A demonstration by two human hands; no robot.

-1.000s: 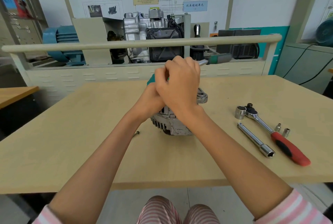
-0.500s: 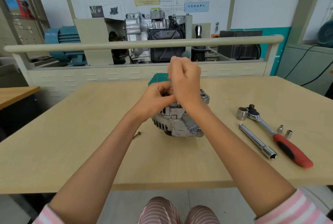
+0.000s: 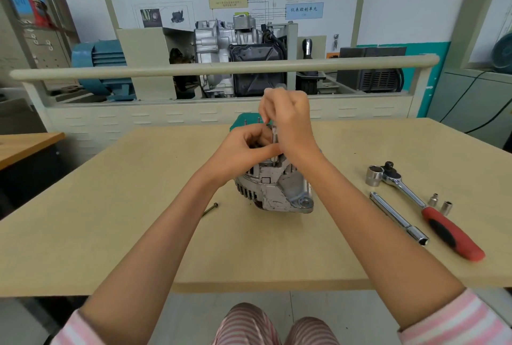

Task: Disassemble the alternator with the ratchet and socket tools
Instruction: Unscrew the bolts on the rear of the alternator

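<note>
The table (image 3: 97,233) fills the lower view, and the alternator (image 3: 277,192) sits at its centre, just below both hands. By its look it is cast metal, so likely heavy and stiff enough to stay put under a turning force; the ribbed, slotted silver body offers grip at its sides, while the mounting ear at its 5 o'clock is a firmer hold than the vent slots. A green part shows behind it at 12 o'clock.

The right hand (image 3: 291,123) is curled around a thin knurled driver shaft (image 3: 274,136) standing upright on top of the housing. The left hand (image 3: 243,147) pinches near that shaft's lower end, fingers curled; what exactly it pinches cannot be told.

At 3 o'clock lie the red-handled ratchet (image 3: 421,203) with a socket (image 3: 374,175) at its head, an extension bar (image 3: 399,217) beside it, and two small sockets (image 3: 440,203). A loose bolt (image 3: 210,208) lies at 9 o'clock.
</note>
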